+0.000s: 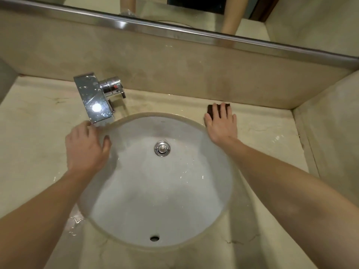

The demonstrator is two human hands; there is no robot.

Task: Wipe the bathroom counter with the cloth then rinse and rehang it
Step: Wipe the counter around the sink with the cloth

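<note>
The right hand (pixel 221 123) lies flat, fingers spread, pressing a dark cloth (pixel 210 109) onto the beige counter (pixel 262 133) behind the basin's (pixel 161 200) rim; the left hand (pixel 87 146) rests open on the rim beside the chrome tap (pixel 95 100); a mirror (pixel 194 12) runs above.

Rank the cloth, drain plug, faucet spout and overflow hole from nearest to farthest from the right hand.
1. Cloth: under the right hand, on the counter.
2. Drain plug: basin centre.
3. Faucet spout: far left rim.
4. Overflow hole: basin's near wall, clearly farthest.
</note>
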